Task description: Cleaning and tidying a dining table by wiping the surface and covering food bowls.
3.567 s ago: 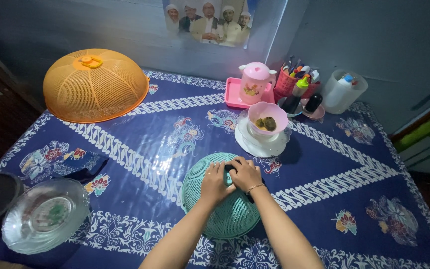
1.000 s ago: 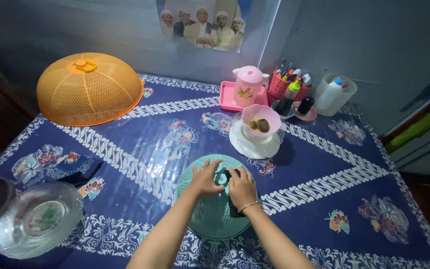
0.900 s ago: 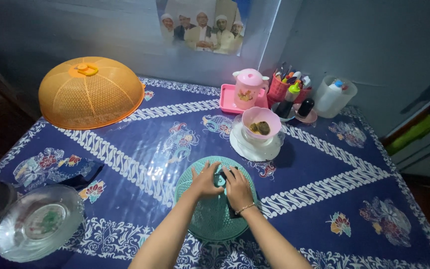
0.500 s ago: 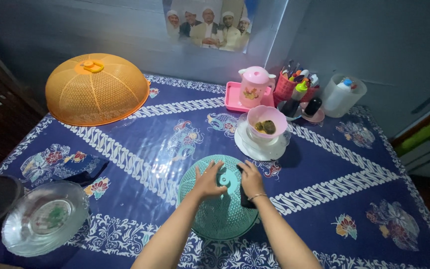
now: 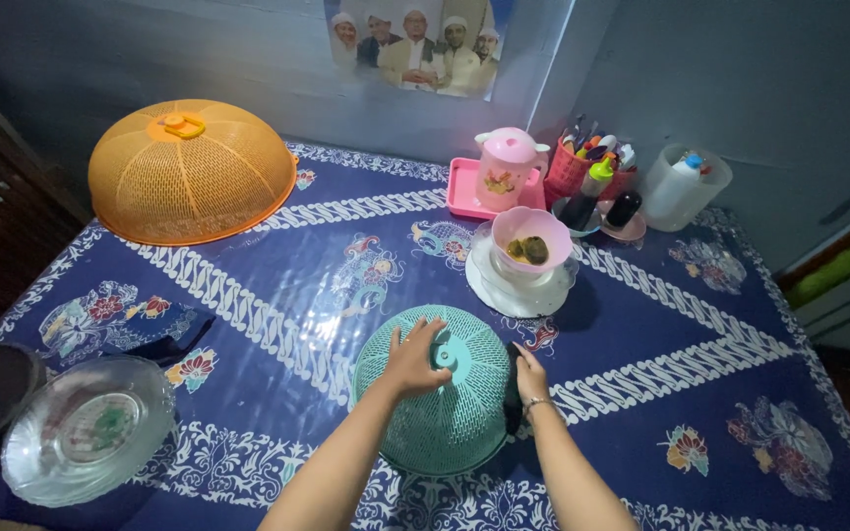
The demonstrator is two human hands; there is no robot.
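Under left hand's fingers (image 5: 415,339): teal dome cover (image 5: 445,413), matt perforated plastic. Desk cloth (image 5: 277,265) glossy, smooth, light-reflecting. Far left of fingers: clear glass plates (image 5: 86,433), shiny. Beyond: orange mesh-plastic cover (image 5: 192,172).

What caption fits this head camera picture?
Left hand rests atop a teal mesh food cover, right hand at its side, on a blue patterned tablecloth.

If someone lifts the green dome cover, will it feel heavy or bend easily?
The green dome cover is thin plastic mesh, so it is probably light for its size. The open lattice may flex a little under the left hand. Its wide flat rim on the tablecloth suggests it should slide rather than tip or roll.
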